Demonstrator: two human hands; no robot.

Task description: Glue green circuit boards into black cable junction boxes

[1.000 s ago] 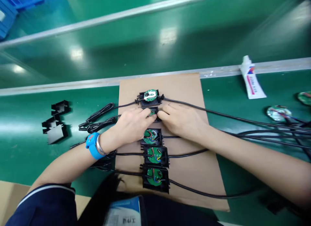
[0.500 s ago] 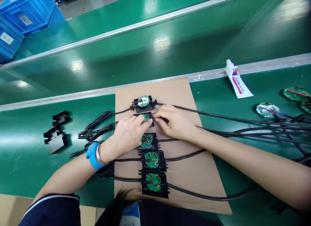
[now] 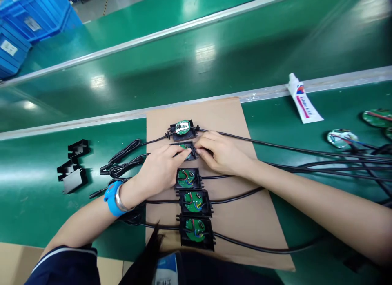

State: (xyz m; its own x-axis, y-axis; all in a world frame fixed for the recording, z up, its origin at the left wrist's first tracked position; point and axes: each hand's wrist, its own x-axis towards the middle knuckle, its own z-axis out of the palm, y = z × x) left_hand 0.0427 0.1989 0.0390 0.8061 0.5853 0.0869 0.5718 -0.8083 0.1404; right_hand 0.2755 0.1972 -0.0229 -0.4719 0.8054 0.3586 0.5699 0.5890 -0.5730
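My left hand is closed on the second black plastic housing from the far end, its fingertips partly covering the green circuit board inside. At that housing's right end, my right hand pinches what looks like the black cable, mostly hidden by the fingers. Just beyond sits another housing, with a round board smeared with white paste on top. Nearer my body, several housings lie in a column with wired green boards inside. All rest on a cardboard sheet.
Empty black covers lie at left beside coiled cables. On the right are a white tube, loose round boards and long black cables. Blue bins stand at the far left, beyond metal rails.
My left thumb and fingers have shifted slightly on the second housing, and the left wrist has moved a little left. My right hand keeps its pinch. The view has shifted slightly.
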